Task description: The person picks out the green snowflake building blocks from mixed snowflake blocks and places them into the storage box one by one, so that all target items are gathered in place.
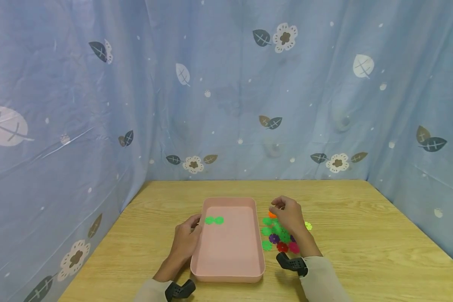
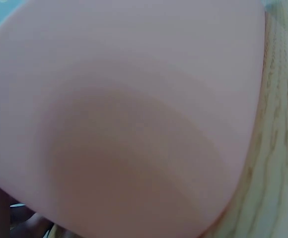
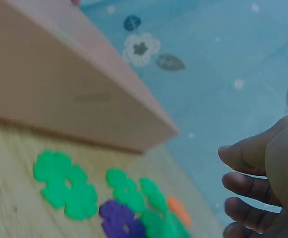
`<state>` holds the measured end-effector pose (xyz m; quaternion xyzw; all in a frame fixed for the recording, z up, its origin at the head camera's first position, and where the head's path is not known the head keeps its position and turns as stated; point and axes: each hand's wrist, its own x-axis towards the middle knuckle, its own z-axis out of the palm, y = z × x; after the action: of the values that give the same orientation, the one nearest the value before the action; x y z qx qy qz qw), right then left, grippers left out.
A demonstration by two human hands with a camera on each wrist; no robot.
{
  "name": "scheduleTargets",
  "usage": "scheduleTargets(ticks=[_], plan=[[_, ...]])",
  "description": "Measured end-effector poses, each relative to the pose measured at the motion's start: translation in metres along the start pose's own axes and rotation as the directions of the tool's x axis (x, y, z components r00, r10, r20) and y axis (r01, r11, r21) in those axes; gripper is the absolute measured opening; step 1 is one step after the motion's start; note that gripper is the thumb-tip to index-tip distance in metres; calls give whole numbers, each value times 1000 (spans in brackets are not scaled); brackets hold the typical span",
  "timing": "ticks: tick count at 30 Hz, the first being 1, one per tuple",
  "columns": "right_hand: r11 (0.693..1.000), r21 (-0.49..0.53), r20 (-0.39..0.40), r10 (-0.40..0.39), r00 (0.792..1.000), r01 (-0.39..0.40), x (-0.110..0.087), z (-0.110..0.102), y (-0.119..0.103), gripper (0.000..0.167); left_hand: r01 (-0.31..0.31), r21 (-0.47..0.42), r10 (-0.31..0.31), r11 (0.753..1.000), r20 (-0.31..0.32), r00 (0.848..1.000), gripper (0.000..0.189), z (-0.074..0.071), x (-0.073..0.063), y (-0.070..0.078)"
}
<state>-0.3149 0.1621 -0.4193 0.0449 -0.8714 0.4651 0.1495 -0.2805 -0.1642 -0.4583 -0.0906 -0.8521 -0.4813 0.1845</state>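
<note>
Your right hand (image 1: pixel 290 214) has its fingers loosely bent, with a slim gap between thumb and forefinger in the right wrist view; they hold nothing. They hang right of the frame's centre in the head view, just by an orange snowflake disc (image 1: pixel 272 214); in the right wrist view they stand apart from it.

Your left hand (image 1: pixel 185 240) is at the left side of the pink tray (image 1: pixel 226 256), its bent fingers at the rim with a small gap between thumb and forefinger. You cannot tell from these views whether they pinch the wall or only rest against it.

The tray lies at the lower middle of the head view. Inside, near its upper left, two green discs (image 1: pixel 219 220) sit edge to edge.

Under and around your right hand, beside the tray's right wall, you have a loose cluster: several green pieces (image 1: pixel 266 246), a purple disc (image 1: pixel 274 238), a red one (image 1: pixel 282 247) and a pink one (image 1: pixel 294 247) at its lower edge, with a yellow disc (image 1: pixel 308 226) to the right of your wrist.

All this stands on your wood-grain bench (image 1: pixel 362 235). A blue curtain (image 1: pixel 226 92) with leaves and flowers fills the upper frame and both sides.
</note>
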Motion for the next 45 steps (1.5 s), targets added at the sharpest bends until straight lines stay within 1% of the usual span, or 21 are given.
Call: scheduleTargets(ticks=[3, 6, 11, 15, 18, 25, 32, 36, 40, 45], plan=[[998, -62, -10, 8, 1000, -9, 0, -1, 7, 19, 0, 9, 0, 1000, -2, 1000, 39, 0, 0, 1], [990, -136, 5, 24, 1000, -24, -1, -2, 14, 21, 0, 7, 0, 1000, -4, 1000, 39, 0, -1, 2], [957, -290, 60, 44, 997, -25, -2, -5, 20, 23, 0, 8, 0, 1000, -4, 1000, 39, 0, 0, 2], [933, -357, 81, 67, 994, -34, -2, -5, 24, 26, 12, -3, -12, 1000, 12, 1000, 40, -1, -1, 3], [928, -369, 87, 78, 993, -40, -2, -3, 25, 26, 9, -4, -9, 1000, 11, 1000, 39, -1, -1, 3], [925, -373, 65, 102, 993, -70, -1, -1, 24, 23, -6, -16, 6, 1000, 10, 1000, 39, -1, -1, 2], [929, -361, 46, 101, 994, -78, -2, 0, 25, 25, -2, -8, 2, 1000, 2, 1000, 39, 0, -1, 2], [930, -361, 46, 98, 994, -75, -3, 0, 25, 23, -7, 3, 7, 1000, -4, 1000, 39, -1, -1, 2], [929, -365, 58, 85, 995, -58, -2, 0, 24, 23, -16, -21, 16, 1000, 15, 1000, 40, -1, 0, 1], [928, -368, 63, 87, 994, -58, -3, 1, 23, 21, -26, -48, 28, 999, 35, 999, 41, -2, 0, -1]])
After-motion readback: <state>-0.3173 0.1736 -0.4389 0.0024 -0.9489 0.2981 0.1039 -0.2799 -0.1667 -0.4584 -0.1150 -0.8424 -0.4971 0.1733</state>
